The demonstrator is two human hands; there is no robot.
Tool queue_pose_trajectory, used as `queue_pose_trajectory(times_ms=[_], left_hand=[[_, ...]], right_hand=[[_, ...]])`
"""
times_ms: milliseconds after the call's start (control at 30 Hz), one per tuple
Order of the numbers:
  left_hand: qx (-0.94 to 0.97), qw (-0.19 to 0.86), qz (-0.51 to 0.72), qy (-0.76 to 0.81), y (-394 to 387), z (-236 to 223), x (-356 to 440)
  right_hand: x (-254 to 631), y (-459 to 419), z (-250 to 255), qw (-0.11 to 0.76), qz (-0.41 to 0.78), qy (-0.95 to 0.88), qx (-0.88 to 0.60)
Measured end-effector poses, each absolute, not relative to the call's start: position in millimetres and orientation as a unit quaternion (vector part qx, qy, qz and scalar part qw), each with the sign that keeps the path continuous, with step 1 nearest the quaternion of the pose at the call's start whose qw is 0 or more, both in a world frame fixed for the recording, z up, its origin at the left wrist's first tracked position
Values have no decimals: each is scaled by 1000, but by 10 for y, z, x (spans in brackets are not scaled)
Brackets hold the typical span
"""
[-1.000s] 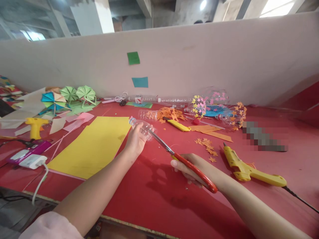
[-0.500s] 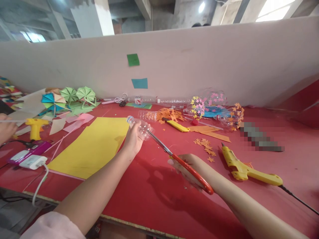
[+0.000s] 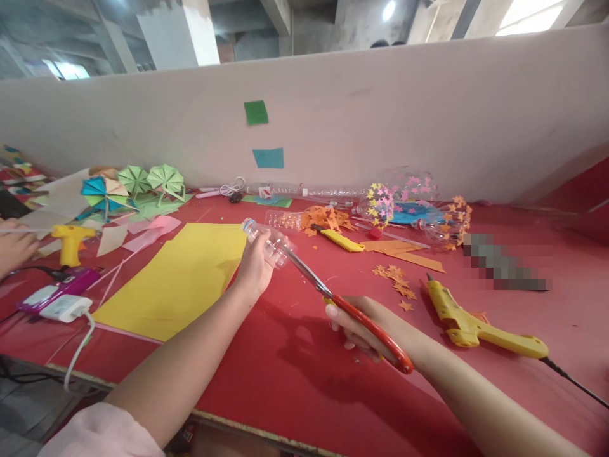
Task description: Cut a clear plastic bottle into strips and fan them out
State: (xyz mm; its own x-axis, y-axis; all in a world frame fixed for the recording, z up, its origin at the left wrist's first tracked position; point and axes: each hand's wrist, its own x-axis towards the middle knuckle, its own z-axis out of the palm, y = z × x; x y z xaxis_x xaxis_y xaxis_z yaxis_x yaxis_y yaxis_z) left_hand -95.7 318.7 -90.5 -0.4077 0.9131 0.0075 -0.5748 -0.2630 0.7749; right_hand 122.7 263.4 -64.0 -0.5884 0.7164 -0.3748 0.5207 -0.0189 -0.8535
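Note:
My left hand is closed round a clear plastic bottle top, its neck pointing up and left and its wider cut side facing right. My right hand grips the red handles of a pair of scissors. The blades reach up and left to the bottle piece's right-hand edge. Whether plastic lies between the blades I cannot tell. Under my left forearm lies a stack of yellow paper.
On the right rests a yellow glue gun with its cord. Orange paper stars, a yellow utility knife and star-covered bottle pieces lie farther back. Another person's hand is at far left, near a second glue gun.
The fingers of my right hand have shifted on the scissor handles, more of them now showing below. The bottle top stays in my left hand, the blades still at its edge.

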Motion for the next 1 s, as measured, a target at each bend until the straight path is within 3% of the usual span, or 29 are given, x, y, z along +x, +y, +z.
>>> queue_pose_trajectory(times_ms=[633, 1000], left_hand=[[279, 504, 734, 360, 3175, -899, -967], [356, 450, 727, 378, 3174, -799, -1060]], right_hand=[[1262, 2638, -721, 106, 617, -682, -377], [1291, 2652, -694, 95, 605, -690, -386]])
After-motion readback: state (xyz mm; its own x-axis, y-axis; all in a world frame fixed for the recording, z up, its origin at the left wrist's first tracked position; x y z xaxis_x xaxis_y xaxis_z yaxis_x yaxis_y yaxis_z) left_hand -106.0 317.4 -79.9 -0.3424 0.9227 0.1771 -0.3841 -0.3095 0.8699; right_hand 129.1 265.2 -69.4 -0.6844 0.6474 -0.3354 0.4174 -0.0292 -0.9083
